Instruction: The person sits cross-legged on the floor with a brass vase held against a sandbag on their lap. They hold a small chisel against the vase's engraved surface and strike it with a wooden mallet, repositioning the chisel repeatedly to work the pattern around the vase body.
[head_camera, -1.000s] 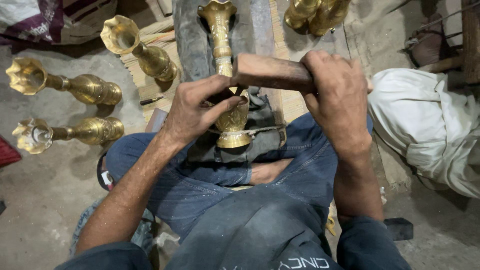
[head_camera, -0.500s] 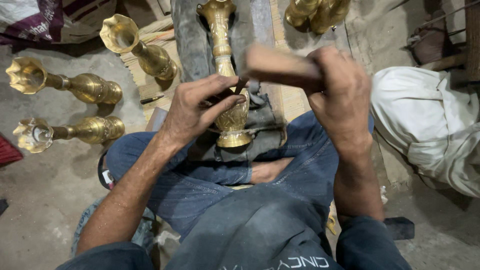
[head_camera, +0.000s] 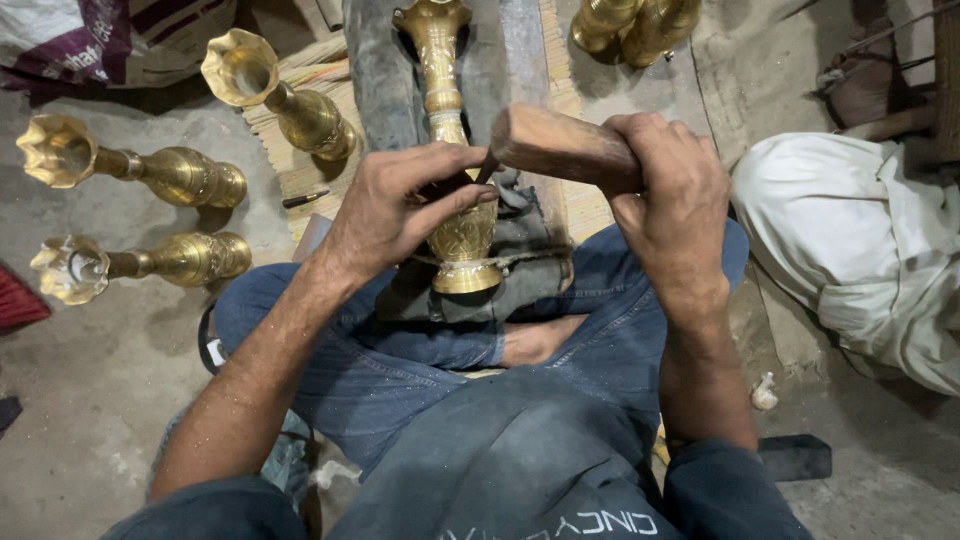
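Wooden mallet lower than before

Looks like a small metalworking workshop: bare concrete floor, finished brass vases lying around, and a wooden mallet in use.

Three brass vases lying left; white cloth right.

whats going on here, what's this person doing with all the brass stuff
A person sits cross-legged, the left hand pinching a thin dark tool against a brass vase lying across the lap. The right hand grips a wooden mallet just above it. Three more brass vases lie on the floor to the left.
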